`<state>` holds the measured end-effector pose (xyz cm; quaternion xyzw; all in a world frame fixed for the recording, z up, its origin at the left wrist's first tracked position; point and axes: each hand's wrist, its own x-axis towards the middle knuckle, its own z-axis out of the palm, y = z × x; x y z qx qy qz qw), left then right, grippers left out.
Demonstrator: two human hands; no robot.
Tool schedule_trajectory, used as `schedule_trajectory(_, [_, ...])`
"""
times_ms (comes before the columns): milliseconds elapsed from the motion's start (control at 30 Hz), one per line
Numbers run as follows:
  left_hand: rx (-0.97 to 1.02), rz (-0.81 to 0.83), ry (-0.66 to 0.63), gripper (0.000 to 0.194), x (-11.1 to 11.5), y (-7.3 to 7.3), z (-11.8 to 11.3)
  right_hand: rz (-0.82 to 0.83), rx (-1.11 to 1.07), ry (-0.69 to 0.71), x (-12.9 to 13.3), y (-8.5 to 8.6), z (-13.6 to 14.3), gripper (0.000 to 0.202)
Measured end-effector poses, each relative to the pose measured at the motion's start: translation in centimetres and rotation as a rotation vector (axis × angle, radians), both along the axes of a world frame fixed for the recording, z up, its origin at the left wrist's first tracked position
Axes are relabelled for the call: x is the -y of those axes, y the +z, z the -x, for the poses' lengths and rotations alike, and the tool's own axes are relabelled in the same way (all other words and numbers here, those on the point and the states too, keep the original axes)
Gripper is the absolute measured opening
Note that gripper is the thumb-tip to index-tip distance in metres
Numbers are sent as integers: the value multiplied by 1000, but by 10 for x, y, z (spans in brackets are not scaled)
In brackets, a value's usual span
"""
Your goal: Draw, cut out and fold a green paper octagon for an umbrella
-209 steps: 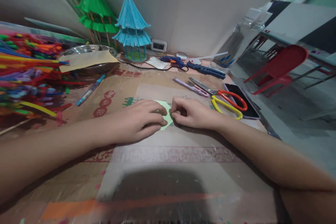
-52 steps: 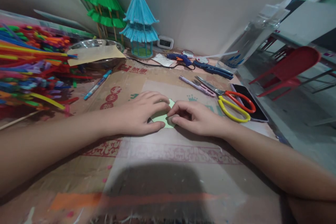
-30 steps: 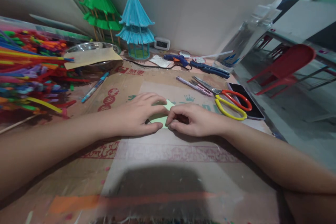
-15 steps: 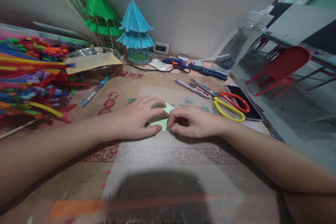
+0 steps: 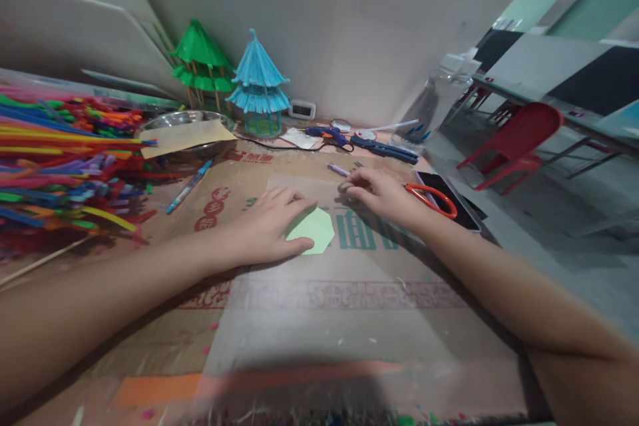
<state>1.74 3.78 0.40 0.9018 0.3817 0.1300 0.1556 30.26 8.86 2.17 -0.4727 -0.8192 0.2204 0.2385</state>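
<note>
My left hand (image 5: 274, 223) lies flat with thumb and fingers apart, its fingertips and thumb resting on a pale green many-sided piece of paper (image 5: 322, 229). That paper lies on the translucent sheet over the cardboard. Farther right, my right hand (image 5: 377, 194) is curled with fingertips together around something small and greyish that I cannot make out. It hovers by a purple pen (image 5: 338, 169) and covers most of the scissors, whose red-orange handle loop (image 5: 433, 201) shows beyond the wrist.
Colourful pipe cleaners (image 5: 64, 160) are heaped at left beside a blue marker (image 5: 190, 186) and metal bowl (image 5: 229, 121). Behind stand green (image 5: 200, 46) and blue (image 5: 258, 70) model pavilions. A glue gun (image 5: 327, 135), blue-handled tool (image 5: 384, 148), phone (image 5: 449, 200) and clear bottle (image 5: 432, 100) sit at right.
My right hand has left the green paper's edge and moved right and away from me, over the pen and scissors. The left hand stays on the paper. The camera view has shifted.
</note>
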Motion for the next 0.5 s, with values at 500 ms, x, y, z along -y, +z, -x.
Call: schedule_trajectory(500, [-8, -3, -1, 47, -11, 4, -4, -175, 232, 242, 35, -9, -4, 54])
